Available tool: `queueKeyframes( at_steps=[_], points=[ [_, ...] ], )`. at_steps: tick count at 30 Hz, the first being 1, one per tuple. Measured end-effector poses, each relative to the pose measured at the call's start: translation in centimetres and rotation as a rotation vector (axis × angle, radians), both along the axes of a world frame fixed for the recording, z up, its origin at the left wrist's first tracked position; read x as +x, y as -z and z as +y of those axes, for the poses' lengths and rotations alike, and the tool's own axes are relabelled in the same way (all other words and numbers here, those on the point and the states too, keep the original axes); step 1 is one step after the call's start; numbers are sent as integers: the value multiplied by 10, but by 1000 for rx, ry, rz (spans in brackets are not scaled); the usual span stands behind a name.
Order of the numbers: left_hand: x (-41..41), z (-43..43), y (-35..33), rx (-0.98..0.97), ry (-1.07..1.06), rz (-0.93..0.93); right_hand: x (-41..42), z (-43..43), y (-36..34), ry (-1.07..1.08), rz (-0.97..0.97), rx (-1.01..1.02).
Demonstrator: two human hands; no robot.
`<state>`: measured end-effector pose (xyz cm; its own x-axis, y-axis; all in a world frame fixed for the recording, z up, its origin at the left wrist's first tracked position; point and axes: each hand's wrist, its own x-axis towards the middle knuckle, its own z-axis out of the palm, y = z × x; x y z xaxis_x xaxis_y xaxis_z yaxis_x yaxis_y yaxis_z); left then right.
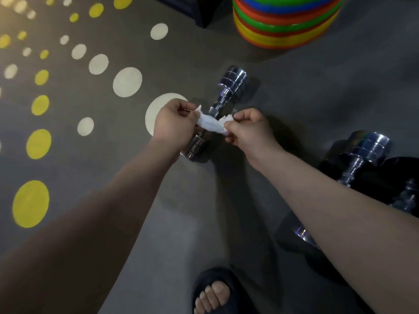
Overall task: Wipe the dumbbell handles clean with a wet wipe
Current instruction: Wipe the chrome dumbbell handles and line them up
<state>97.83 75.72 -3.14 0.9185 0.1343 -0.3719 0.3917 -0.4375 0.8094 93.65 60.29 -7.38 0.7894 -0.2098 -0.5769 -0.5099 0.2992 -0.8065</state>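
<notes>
A chrome dumbbell (229, 87) lies on the grey floor, angled from lower left to upper right. Above its handle, a crumpled white wet wipe (212, 125) is stretched between both hands. My left hand (173, 123) pinches the wipe's left end. My right hand (248, 130) pinches its right end. The wipe and the hands hide the handle's middle. I cannot tell whether the wipe touches the handle. More chrome dumbbells (365, 152) lie at the right, partly under my right forearm.
A stack of coloured discs (285, 23) stands at the top right, beside a dark object (204, 12). Yellow and white dots (127, 81) mark the floor at the left. A foot in a dark sandal (213, 293) is at the bottom centre.
</notes>
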Motion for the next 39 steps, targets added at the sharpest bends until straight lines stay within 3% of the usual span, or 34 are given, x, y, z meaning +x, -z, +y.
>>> queueKeyframes(
  at_steps=[6, 9, 14, 20, 25, 28, 33, 39],
  points=[
    [56, -18, 15, 288, 180, -83, 33, 4, 14, 140, 29, -108],
    [67, -30, 15, 487, 401, -29, 43, 5, 20, 162, 51, -179],
    [63, -33, 17, 537, 648, 63, 45, 2, 35, 55, 52, -306],
    [75, -51, 23, 683, 667, 19, 43, 2, 39, -26, -2, -448],
    [67, -30, 19, 648, 726, 20, 32, 6, 27, -187, -78, -584],
    [56, -15, 13, 686, 782, 70, 19, 8, 20, -279, -61, -564],
    [50, -26, 14, 688, 731, 66, 29, 6, 31, -61, 0, -376],
    [65, -54, 26, 539, 636, 68, 42, 6, 41, -12, 1, -286]
  ],
)
